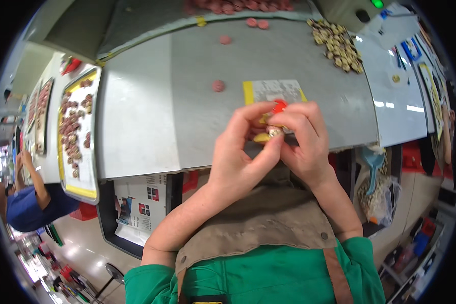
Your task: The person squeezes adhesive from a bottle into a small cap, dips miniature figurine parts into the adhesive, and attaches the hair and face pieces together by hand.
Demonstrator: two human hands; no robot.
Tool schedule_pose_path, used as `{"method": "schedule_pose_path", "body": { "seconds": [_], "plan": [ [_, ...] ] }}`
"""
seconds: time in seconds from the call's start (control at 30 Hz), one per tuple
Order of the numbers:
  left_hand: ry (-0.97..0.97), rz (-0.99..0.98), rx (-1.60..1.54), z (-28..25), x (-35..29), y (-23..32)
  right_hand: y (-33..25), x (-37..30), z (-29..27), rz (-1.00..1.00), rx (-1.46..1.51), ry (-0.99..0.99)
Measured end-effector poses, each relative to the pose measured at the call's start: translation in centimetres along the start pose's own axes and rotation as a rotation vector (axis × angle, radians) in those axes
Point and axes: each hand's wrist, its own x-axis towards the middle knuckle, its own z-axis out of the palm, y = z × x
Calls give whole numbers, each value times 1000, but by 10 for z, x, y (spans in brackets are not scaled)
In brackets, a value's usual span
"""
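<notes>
My left hand [240, 149] and my right hand [306, 139] meet over the front edge of the grey work surface [202, 121]. Between the fingertips of both is a small round piece [274, 131], pale and pinkish with a dark-speckled front; its exact kind is not clear. Bits of yellow [262, 137] show at the fingertips, and a small red thing [279, 106] sticks up between the hands. Just beyond them lies a flat grey-and-white sheet [276, 88] with yellow side edges, partly covered by my fingers. A loose pink round piece [218, 85] lies to its left.
Pink pieces [228, 6] heap up at the far edge. A pile of cream-and-dark pieces [342, 46] lies far right. At left stands a white tray [95, 126] of reddish pieces. Below right, a light-blue scoop [373, 164] rests in a bin. A person in blue [33, 206] works at left.
</notes>
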Motion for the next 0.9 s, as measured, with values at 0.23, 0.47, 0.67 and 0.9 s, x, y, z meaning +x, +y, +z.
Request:
{"method": "schedule_pose_path", "body": {
  "seconds": [0.23,0.47,0.67,0.9],
  "plan": [
    [589,193,1186,-185,-4,39,5,4,-41,102,-54,-96],
    [658,85,1725,-336,-30,44,47,35,-84,282,-255,-122],
    [262,397,1321,-160,64,50,90,70,-86,208,-410,-146],
    [-175,237,837,-89,144,6,110,98,-59,135,-716,-289]
  ]
}}
